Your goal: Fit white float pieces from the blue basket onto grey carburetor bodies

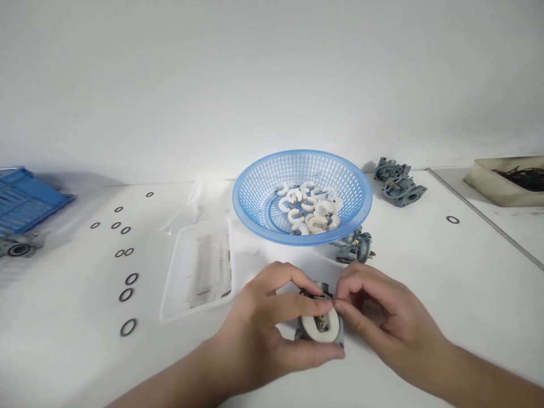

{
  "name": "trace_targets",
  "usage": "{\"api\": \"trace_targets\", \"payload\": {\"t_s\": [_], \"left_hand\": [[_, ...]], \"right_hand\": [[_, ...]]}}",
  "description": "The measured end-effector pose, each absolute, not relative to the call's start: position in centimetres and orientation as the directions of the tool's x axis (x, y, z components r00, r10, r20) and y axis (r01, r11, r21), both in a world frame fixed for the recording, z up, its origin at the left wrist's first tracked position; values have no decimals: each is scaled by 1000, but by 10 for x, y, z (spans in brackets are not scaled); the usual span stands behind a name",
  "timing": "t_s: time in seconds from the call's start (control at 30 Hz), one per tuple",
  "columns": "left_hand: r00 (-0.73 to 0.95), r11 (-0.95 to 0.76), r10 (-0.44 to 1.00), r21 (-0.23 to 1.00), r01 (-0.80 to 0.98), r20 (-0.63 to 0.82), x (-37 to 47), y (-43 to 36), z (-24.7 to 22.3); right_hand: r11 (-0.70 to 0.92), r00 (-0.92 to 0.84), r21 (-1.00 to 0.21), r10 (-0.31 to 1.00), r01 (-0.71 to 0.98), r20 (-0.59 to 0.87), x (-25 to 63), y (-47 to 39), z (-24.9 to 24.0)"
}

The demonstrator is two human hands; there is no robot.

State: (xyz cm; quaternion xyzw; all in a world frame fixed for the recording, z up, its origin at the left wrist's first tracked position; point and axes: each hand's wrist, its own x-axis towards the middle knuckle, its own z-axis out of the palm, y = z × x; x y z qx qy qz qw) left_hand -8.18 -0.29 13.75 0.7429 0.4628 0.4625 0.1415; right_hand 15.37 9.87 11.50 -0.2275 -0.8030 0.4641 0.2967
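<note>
1. Head view: the left hand [264,320] has its grip pinching a grey metal part [322,326] — a rounded white piece [327,336] sits on it.
2. The right hand [391,317] is between 1 and 2 o'clock on it — I cannot tell if its grip pinches anything.
3. From the blue basket [302,239], the part is at 6 o'clock, the white tray [176,277] at 8.

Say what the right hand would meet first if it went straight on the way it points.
Most likely the metal body with the white ring, held in the left hand. The right hand appears at the body's edge, perhaps touching; the left index fingertip lies past there. Depth is unclear.
</note>
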Motion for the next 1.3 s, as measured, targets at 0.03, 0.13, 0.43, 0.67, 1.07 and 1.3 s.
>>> {"api": "trace_targets", "payload": {"t_s": [0.03, 0.13, 0.43, 0.67, 1.07, 1.3], "left_hand": [[161, -544, 807, 611, 575, 568, -83, -3, 139], [252, -612, 735, 455, 647, 629, -85, -2, 142], [18, -365, 903, 745, 559, 429, -73, -5, 141], [-3, -327, 930, 834, 444, 366, -76, 4, 139], [19, -335, 930, 823, 459, 368, -76, 2, 138], [4, -316, 933, 812, 491, 361, -74, -3, 138]], "right_hand": [[466, -721, -880, 640, 91, 265, 154, 99, 116], [451, -717, -888, 649, 92, 255, 154, 100, 118], [280, -737, -956, 664, 90, 125, 158, 100, 117], [182, -742, -978, 669, 103, 46, 156, 103, 119], [142, -753, -979, 658, 144, -15, 159, 102, 122], [157, -755, -979, 655, 129, 6, 158, 102, 119]]}}
